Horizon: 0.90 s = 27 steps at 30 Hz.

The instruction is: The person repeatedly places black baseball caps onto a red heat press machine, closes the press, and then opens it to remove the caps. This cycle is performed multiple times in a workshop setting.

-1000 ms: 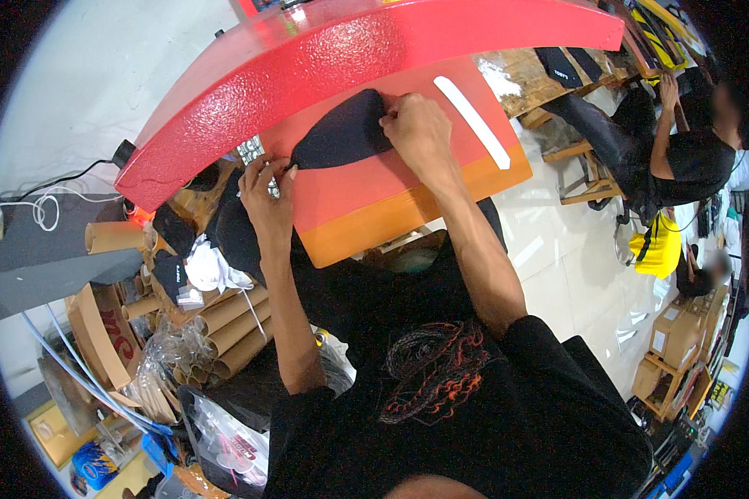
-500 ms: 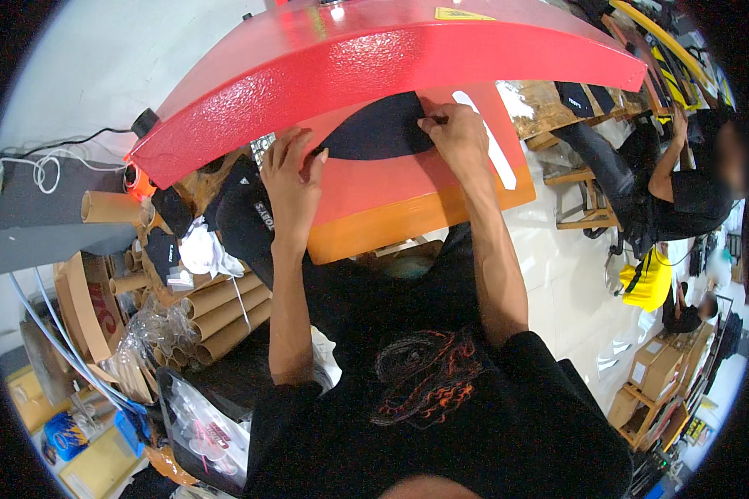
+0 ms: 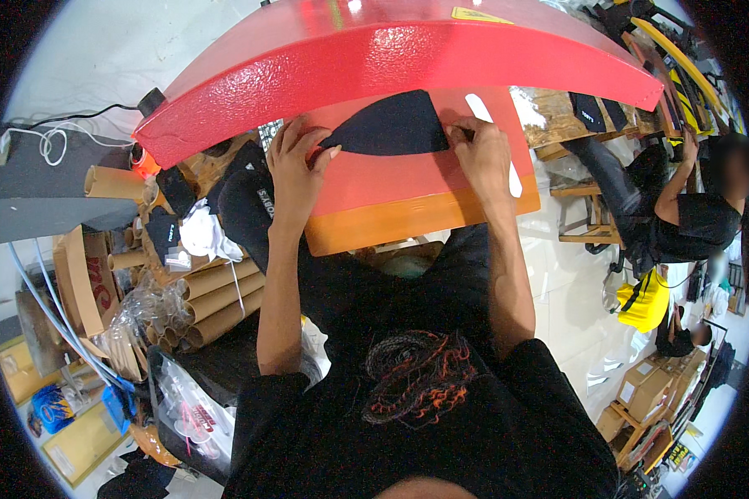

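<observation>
Across the flat orange-red board (image 3: 383, 187), a black, curved-sided fabric panel (image 3: 391, 125) is apparently being straightened, left hand (image 3: 295, 162) pinching its tip, right hand (image 3: 483, 158) with fingers bunched beside its opposite edge, grip unclear, which calls for gentle smoothing next.

I'm looking in on a workshop: a big red press-like machine (image 3: 391, 79) arches over its orange-sided bed (image 3: 408, 218), cardboard tubes (image 3: 225, 298) pile up off the bed's near left corner, and past its right edge there's a wooden bench (image 3: 543, 121), a co-worker (image 3: 699, 204) and cartons (image 3: 647, 389).
</observation>
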Available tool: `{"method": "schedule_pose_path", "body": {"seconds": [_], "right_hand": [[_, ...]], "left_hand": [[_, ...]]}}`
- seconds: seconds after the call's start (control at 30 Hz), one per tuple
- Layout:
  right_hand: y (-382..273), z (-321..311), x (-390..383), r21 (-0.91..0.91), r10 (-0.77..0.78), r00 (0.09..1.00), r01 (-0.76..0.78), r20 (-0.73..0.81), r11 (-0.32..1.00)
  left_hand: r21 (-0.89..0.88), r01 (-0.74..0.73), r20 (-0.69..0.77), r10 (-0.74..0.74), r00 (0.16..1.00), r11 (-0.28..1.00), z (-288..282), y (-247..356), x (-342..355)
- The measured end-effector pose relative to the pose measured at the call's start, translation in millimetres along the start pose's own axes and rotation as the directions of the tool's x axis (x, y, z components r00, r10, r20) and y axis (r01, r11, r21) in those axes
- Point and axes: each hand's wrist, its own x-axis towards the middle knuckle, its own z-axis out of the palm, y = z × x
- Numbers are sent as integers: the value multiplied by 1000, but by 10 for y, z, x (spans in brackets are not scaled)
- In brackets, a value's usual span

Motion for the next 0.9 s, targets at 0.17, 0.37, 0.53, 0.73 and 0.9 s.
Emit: {"method": "schedule_pose_path", "body": {"seconds": [0.17,0.37,0.53,0.73,0.9], "right_hand": [[-135,0,-51,-13,56,998,-55,36,998],[-153,-46,-58,-31,62,998,-61,27,998],[-129,4,-81,-42,-31,999,31,-6,999],[42,-271,-40,78,117,992,-112,-53,991],[457,-738,-293,-46,131,987,-136,-98,990]], "left_hand": [[-44,-10,-35,8,999,999,28,-1,-11],[-26,-13,-62,11,998,1000,52,31,-12],[-32,-22,-70,20,997,999,62,35,-23],[98,-32,-69,39,997,995,5,-9,-62],[58,-5,-152,14,988,998,-175,181,-137]]}}
